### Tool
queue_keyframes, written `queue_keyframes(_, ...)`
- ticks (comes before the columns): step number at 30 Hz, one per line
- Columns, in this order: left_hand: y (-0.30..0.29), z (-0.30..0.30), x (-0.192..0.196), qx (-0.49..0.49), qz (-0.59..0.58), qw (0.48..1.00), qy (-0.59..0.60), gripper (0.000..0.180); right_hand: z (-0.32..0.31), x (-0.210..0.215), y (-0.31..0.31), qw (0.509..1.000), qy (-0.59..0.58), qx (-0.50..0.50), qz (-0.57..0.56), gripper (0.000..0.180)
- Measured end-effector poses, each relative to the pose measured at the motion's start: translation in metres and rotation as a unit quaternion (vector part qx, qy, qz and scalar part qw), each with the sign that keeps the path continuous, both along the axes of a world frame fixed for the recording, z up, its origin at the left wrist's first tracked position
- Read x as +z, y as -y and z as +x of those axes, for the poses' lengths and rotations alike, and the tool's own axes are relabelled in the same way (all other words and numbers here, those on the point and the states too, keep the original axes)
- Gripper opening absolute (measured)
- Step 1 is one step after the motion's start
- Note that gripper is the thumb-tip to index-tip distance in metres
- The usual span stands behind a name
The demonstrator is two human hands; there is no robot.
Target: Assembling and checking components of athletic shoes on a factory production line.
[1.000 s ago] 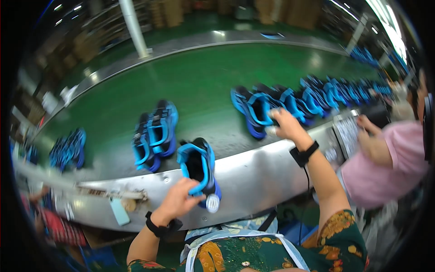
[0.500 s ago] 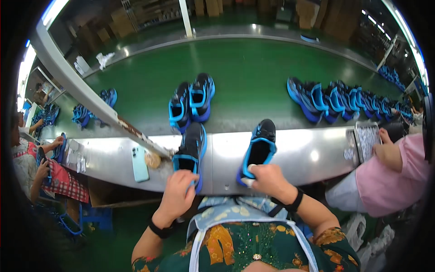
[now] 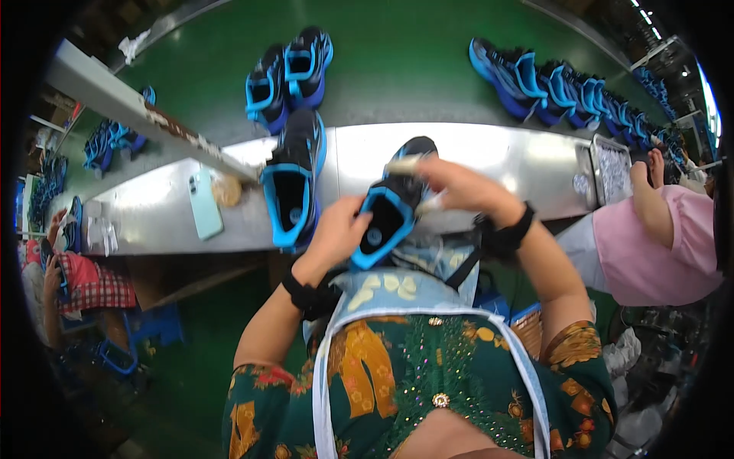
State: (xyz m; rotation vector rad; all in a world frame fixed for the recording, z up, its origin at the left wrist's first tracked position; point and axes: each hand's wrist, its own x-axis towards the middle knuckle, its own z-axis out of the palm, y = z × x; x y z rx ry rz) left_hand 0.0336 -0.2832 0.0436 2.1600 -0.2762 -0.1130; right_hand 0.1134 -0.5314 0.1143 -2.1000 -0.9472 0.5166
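Observation:
A black running shoe with a bright blue collar (image 3: pixel 380 231) is tilted at the near edge of the metal ledge, its opening toward me. My left hand (image 3: pixel 336 232) grips the left side of its collar between thumb and fingers. Over the front of the shoe reaches my right hand (image 3: pixel 466 187), fingers and thumb apart, with pale coverings on the fingertips; motion blurs it, and whether it presses on the shoe is unclear. Left of my left hand, a matching shoe (image 3: pixel 294 187) lies on the ledge with its toe pointing away.
Beyond the metal ledge (image 3: pixel 459 149) runs a green belt (image 3: pixel 390 69) bearing a pair of shoes (image 3: pixel 287 76) and a row of shoes (image 3: pixel 550 92). A light-green phone (image 3: pixel 204 203) lies by a slanted post (image 3: pixel 153 115). Co-workers sit at both sides; one wears pink (image 3: pixel 680 252).
The right shoe has come closer to me and tilted. My left hand has moved from the left shoe to this one; my right hand has shifted from its heel to its front.

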Motion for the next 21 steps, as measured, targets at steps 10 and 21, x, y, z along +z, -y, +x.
queue_keyframes(10, 0.006, 0.016, -0.029, 0.075, -0.017, 0.996, -0.05, 0.022, -0.001, -0.028, -0.045, 0.942, 0.236, 0.106, -0.213, 0.043)
queue_keyframes(21, 0.04, 0.013, 0.019, 0.005, -0.375, 0.807, -0.456, 0.029, 0.015, -0.025, -0.022, 0.967, 0.134, 0.112, -0.187, 0.06)
